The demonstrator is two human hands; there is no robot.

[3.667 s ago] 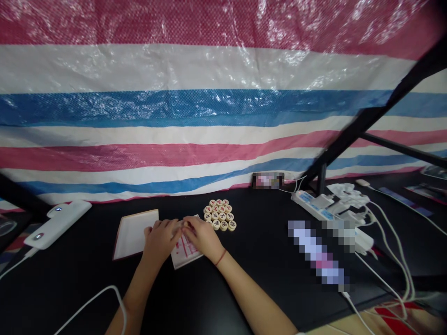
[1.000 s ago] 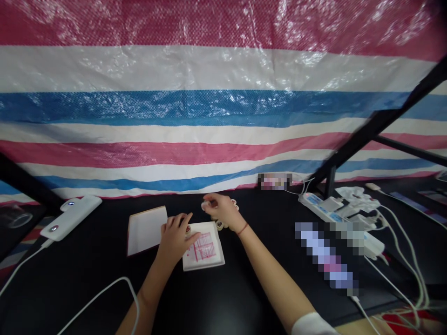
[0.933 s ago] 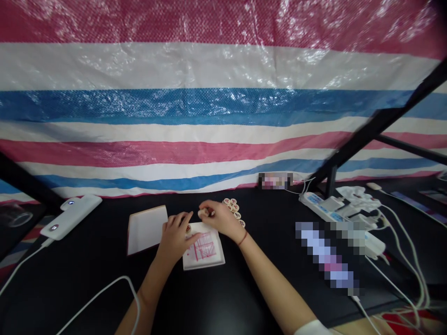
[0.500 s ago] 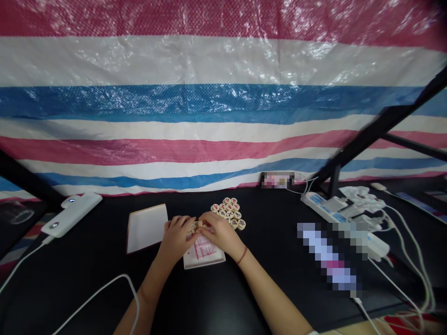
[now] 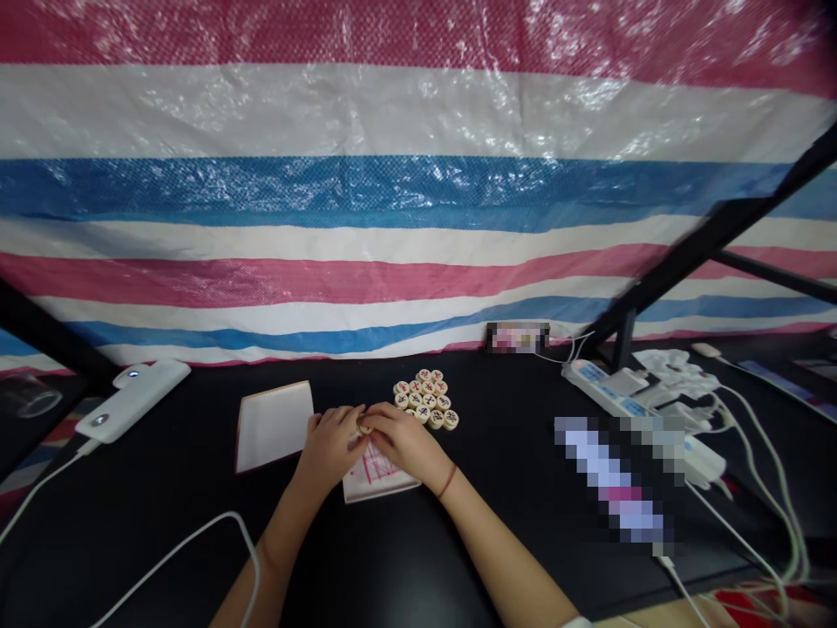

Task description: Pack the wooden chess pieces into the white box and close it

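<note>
Over the far part of a white box tray point(image 5: 385, 496) with red lines drawn in it, both my hands meet. My left hand point(image 5: 331, 445) has its fingers curled round a pale round Chinese chess piece point(image 5: 364, 426), mostly covered by fingers. From the other side my right hand point(image 5: 405, 440) closes its fingertips against the same spot. To the right of the hands lies a cluster of Chinese chess pieces point(image 5: 429, 402) in rows, some stacked, with red and dark characters. The white box lid point(image 5: 275, 426) lies inside up on the left.
A white device point(image 5: 134, 401) with a cable stands at the left. On the right are a power strip point(image 5: 598, 384) with plugs and cables, and a blurred-out phone-like object point(image 5: 608, 480). Behind the black table point(image 5: 392, 576) hangs a striped plastic sheet point(image 5: 366, 288).
My right hand has shifted left, closer to the left hand. Two pieces showed between the fingers before; now only part of one shows. More of the piece cluster is uncovered.
</note>
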